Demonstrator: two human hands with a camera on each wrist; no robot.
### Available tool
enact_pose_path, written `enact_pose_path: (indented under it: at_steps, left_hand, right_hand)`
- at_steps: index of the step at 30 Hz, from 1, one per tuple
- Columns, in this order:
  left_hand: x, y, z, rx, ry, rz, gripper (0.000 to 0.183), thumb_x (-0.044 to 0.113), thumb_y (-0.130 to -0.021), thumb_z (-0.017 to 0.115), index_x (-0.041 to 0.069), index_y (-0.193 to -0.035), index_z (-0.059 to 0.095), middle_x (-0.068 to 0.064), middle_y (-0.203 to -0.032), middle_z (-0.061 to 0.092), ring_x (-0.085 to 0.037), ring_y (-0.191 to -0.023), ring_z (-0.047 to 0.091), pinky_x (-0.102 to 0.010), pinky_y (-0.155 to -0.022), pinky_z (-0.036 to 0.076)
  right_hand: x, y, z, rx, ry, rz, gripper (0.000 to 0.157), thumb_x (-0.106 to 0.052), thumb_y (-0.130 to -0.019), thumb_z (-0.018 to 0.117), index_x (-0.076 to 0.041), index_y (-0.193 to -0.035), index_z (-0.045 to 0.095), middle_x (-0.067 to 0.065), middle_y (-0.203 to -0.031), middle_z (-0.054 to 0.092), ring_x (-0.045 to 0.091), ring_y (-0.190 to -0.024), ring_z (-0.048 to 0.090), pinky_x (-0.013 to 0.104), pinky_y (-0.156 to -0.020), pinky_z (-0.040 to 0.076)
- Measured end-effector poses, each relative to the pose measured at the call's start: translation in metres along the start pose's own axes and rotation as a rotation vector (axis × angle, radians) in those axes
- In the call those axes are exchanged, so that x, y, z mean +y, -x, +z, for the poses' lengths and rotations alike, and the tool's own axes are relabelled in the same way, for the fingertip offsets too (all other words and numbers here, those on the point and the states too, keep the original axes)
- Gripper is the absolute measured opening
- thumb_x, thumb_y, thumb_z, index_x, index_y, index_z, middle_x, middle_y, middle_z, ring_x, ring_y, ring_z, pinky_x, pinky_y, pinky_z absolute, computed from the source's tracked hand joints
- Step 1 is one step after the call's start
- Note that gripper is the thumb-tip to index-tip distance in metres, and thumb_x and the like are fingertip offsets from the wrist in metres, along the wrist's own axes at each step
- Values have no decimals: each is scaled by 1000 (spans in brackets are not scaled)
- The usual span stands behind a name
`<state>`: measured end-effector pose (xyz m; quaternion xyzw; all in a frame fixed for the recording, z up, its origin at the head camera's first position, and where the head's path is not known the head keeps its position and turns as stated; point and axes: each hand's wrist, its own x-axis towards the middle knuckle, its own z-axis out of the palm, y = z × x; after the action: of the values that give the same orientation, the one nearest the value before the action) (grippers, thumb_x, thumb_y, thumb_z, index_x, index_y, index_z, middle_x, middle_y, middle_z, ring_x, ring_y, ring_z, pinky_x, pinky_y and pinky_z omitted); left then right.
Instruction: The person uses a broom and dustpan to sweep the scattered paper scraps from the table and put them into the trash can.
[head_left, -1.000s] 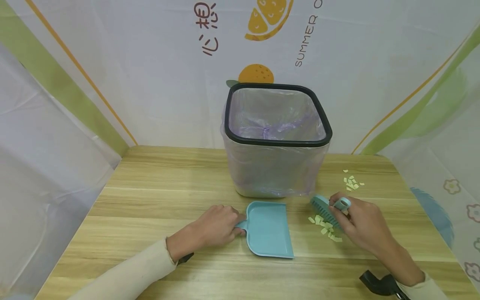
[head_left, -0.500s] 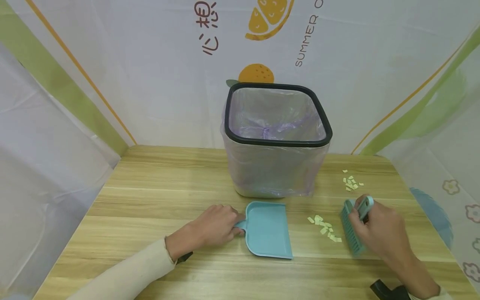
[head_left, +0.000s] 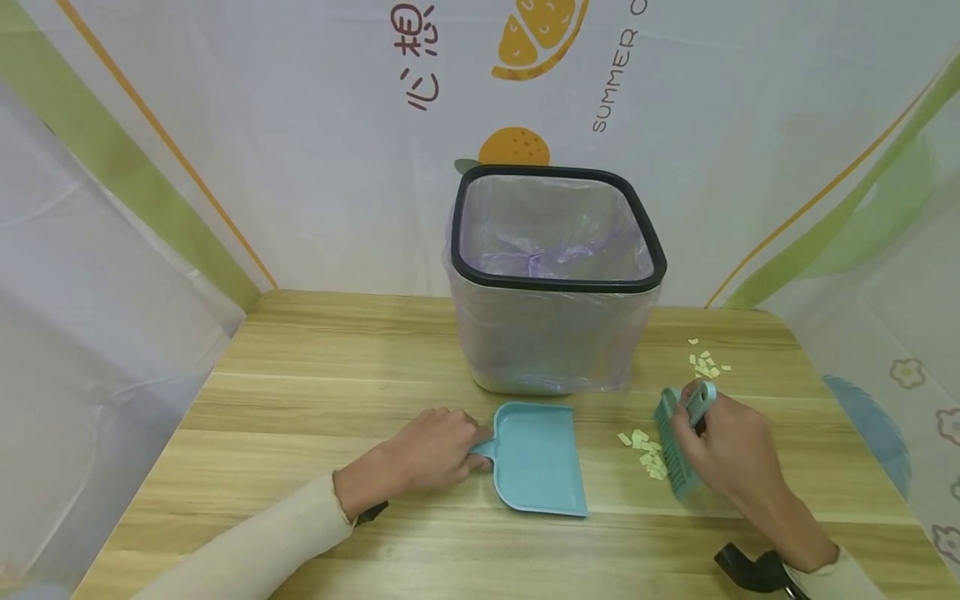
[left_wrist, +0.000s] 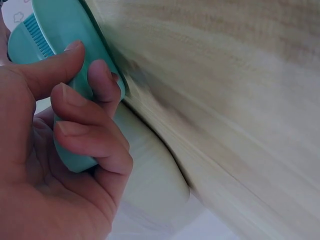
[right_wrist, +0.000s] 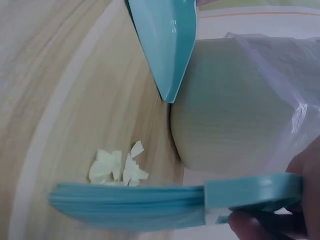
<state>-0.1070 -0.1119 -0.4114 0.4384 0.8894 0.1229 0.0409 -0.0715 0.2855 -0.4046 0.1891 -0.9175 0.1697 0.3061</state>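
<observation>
Wood-grain tbl (head_left: pixel 322 367), 1 lined bin (head_left: pixel 551 342) w/ black rim at back. L hand (head_left: pixel 438 454) has fingers clamped on handle of 1 dustpan (head_left: pixel 536 458), on tbl in front of bin; R hand (head_left: pixel 731 442) has fingers clamped on 1 brush (head_left: pixel 675 454), just R of nearer scrap pile (head_left: pixel 648 458). 2nd pile (head_left: pixel 705 365) farther back; exact no. unclear.

A long, plain cream cloth sleeve (head_left: pixel 243 537) covers the left arm, its cuff straight-edged; a matching cream right sleeve (head_left: pixel 842 577) shows partly. Under the left cuff sits a small, angular black piece (head_left: pixel 371 513); beside the right, a bent, rounded black fitting (head_left: pixel 742 568).
</observation>
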Motion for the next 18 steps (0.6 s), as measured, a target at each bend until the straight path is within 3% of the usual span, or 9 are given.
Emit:
enact_pose_path:
  at_steps: [8,18]
  left_hand:
    - [0,-1,-1,-13,9,-4,27,29,-103,80,16,-87,63,9,-76,52,-6,-65,45,-26,-55,42]
    - [1,-1,0,-30,-3,-16,26,29,-103,80,16,-87,64,9,-75,53,-5,-64,45,-26,-54,42]
  right_hand:
    - [-9,-12,7,-51,-104,-82,11,-7,-90,70,-3,-99,67,4,-74,71,8,-56,63,21,-47,49]
    - [-25,-19,16,-68,-177,-129,7,-6,-90,69,-6,-96,66,0,-74,70,4,-59,65,21,-50,51]
